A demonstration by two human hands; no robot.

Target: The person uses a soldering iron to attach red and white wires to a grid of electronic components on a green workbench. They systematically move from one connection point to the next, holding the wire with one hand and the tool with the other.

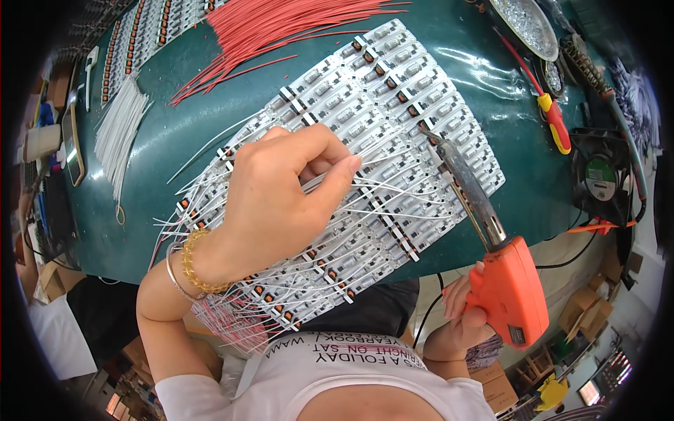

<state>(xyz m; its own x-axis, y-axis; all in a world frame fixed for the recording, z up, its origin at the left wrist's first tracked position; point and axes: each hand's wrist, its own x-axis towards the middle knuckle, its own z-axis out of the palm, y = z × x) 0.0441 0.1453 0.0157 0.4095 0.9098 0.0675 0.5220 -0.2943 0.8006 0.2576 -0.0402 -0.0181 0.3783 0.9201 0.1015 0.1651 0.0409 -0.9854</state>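
My left hand (281,184) is over the middle of a large panel of small white circuit boards (460,116). Its thumb and forefinger are pinched on thin white wires (382,160), whose ends fan out to the right across the boards; part of the bunch is hidden in the palm. At the lower right my right hand (460,321) is wrapped round the handle of an orange soldering gun (516,291). Its long metal barrel slants up-left, and the tip is at the panel near an orange-and-black part; whether it touches cannot be seen. More white wires trail over the panel's lower left.
Loose red wires (281,31) lie at the back, a white wire bundle (121,133) at the left. On the right are a red-and-yellow screwdriver (554,123), a metal dish (551,49) of small shiny bits and a black fan (600,175). Everything rests on a green tabletop (175,126).
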